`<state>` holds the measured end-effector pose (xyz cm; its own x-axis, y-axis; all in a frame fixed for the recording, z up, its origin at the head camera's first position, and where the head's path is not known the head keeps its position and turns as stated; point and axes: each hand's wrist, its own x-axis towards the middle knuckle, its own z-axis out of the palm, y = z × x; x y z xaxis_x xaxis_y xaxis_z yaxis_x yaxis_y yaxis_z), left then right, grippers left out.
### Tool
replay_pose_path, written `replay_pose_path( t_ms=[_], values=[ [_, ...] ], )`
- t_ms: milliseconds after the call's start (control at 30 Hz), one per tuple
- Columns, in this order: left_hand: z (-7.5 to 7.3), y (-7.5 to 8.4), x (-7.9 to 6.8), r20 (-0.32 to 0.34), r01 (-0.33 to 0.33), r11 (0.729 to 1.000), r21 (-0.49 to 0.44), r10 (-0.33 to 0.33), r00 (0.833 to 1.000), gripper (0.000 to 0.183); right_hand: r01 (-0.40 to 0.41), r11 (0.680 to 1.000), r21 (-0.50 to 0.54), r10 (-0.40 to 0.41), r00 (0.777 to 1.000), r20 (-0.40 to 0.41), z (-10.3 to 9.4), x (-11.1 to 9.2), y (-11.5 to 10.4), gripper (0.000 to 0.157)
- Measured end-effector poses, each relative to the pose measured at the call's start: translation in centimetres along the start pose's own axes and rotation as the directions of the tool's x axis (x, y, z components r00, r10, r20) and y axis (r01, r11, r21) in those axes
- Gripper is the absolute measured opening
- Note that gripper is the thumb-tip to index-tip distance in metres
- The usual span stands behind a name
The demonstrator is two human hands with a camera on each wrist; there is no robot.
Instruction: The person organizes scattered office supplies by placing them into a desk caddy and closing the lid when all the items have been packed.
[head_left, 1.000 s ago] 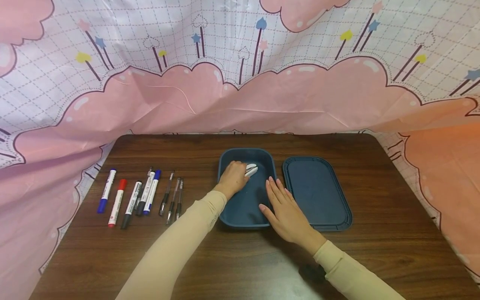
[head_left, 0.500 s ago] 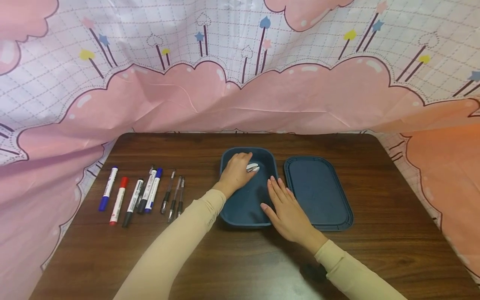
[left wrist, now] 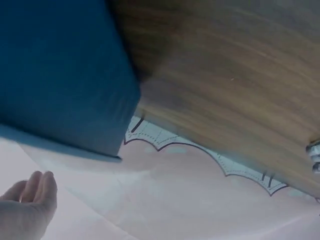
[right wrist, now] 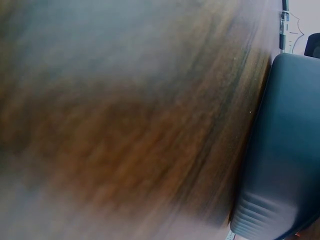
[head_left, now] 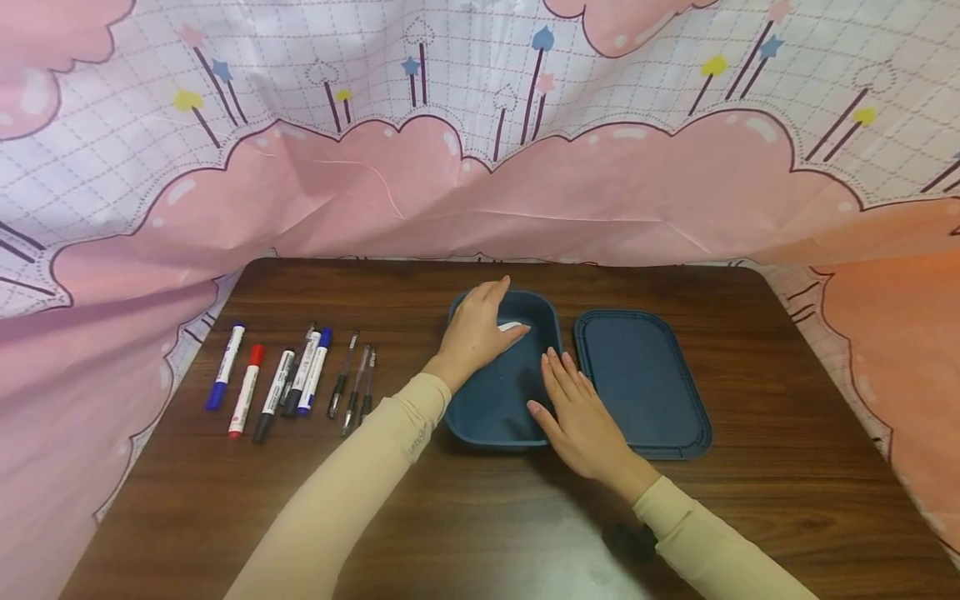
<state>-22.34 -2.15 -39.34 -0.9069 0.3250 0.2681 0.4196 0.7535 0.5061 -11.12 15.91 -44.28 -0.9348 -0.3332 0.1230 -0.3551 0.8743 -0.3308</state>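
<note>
A dark blue open box (head_left: 495, 421) stands mid-table. Over its far left part hovers my left hand (head_left: 468, 337), thumb and fingers spread apart with nothing between them. A slim white item (head_left: 510, 325) in the box peeks out past the thumb, mostly hidden by the hand. In the left wrist view the same hand (left wrist: 31, 205) shows beyond the box wall (left wrist: 70, 80), its fingers extended. My right hand (head_left: 585, 417) lies with straight fingers along the box's right rim. The right wrist view has the box's outer side (right wrist: 285, 145) but no hand.
To the box's right lies its flat blue lid (head_left: 645, 375). Several markers, among them a red-capped marker (head_left: 246, 392) and a blue-capped marker (head_left: 226, 367), lie at left beside dark clear-barrelled pens (head_left: 351, 387). A pink patterned cloth (head_left: 585, 192) hangs behind the table (head_left: 465, 533).
My left hand has let go of the slim white items in the box, opened its fingers and risen away from them towards the far rim. The right hand has stayed at the right rim.
</note>
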Motion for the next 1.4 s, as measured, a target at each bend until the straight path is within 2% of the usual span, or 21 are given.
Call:
replay_pose_path(
  t_ms=[300, 500, 667, 933, 1133, 1400],
  values=[
    [-1.4, 1.4, -0.1, -0.088, -0.003, 1.000, -0.027, 0.000, 0.996, 0.089, 0.013, 1.000, 0.015, -0.013, 1.000, -0.007, -0.1, 0.2, 0.0, 0.068],
    [-3.0, 2.7, -0.2, -0.132, -0.023, 0.998, -0.063, 0.015, 0.991, 0.088, 0.013, 1.000, 0.014, -0.013, 1.000, -0.015, -0.1, 0.2, 0.1, 0.068],
    [-4.1, 3.5, -0.6, -0.170, -0.019, 0.994, -0.106, 0.000, 0.986, 0.087, 0.004, 1.000, 0.019, -0.004, 1.000, 0.000, -0.3, 0.1, 0.1, 0.068],
    [-5.4, 3.3, -2.0, -0.253, -0.031, 0.987, -0.160, -0.011, 0.967, 0.082, 0.000, 1.000, 0.011, 0.000, 1.000, -0.002, -0.2, 0.0, 0.1, 0.069],
    [-7.3, 1.9, -2.9, -0.361, -0.049, 0.982, -0.181, -0.020, 0.933, 0.076, -0.003, 1.000, 0.016, 0.003, 1.000, -0.007, -0.1, 0.0, 0.0, 0.069],
    [-9.4, -1.3, -4.1, -0.541, -0.060, 0.979, -0.195, -0.056, 0.839, 0.059, 0.000, 1.000, 0.025, 0.001, 1.000, -0.009, -0.1, 0.0, 0.0, 0.069]
  ],
)
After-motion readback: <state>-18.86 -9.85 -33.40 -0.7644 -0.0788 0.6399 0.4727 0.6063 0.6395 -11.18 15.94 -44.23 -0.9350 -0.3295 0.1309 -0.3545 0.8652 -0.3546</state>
